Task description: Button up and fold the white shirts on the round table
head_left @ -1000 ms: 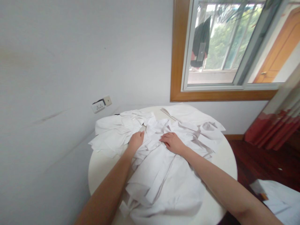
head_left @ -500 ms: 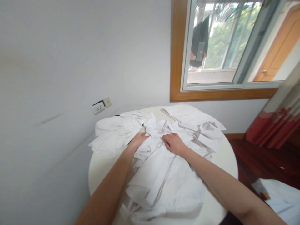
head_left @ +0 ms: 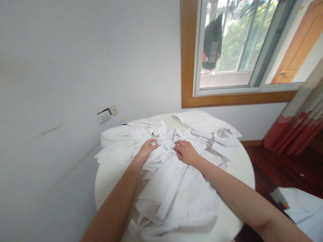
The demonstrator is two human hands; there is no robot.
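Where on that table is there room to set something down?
The tabletop is bare between left forearm and left rim, and right forearm and right rim. Crowded middle: white cloth bunches around left hand and right hand.

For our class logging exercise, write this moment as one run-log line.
left grip: open, at crumpled white cloth; right grip: on cloth, grasp unclear; surface: pale round table

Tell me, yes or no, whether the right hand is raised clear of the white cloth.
No: the right hand rests on the crumpled white cloth spread over the round table.
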